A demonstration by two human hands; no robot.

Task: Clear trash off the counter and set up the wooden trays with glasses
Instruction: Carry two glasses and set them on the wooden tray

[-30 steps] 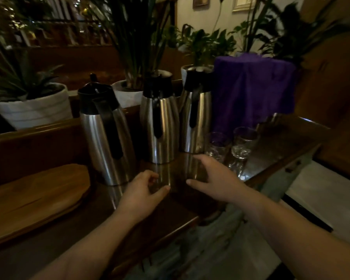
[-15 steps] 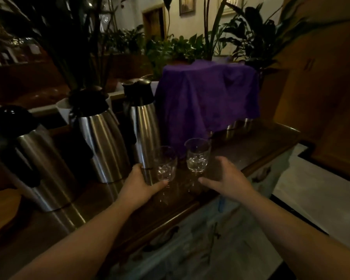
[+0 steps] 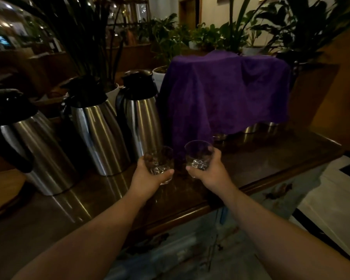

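Observation:
Two clear glass tumblers are in my hands above the dark wooden counter (image 3: 271, 164). My left hand (image 3: 148, 176) grips the left glass (image 3: 160, 160) around its lower half. The right glass (image 3: 198, 154) is held in my right hand (image 3: 212, 170), slightly higher and tilted. Both glasses are just in front of the steel jugs and the purple cloth. A corner of a wooden tray (image 3: 2, 188) shows at the far left edge of the counter.
Three steel thermos jugs with black lids (image 3: 38, 150) (image 3: 97, 134) (image 3: 141, 120) stand in a row at the left. A purple cloth (image 3: 226, 93) covers something tall at the back, with metal bases showing under it. Potted plants (image 3: 101, 37) stand behind the counter.
Both hands reached from the counter front to the two glasses and closed on them. The glasses have been lifted off the counter. My view turned to the right.

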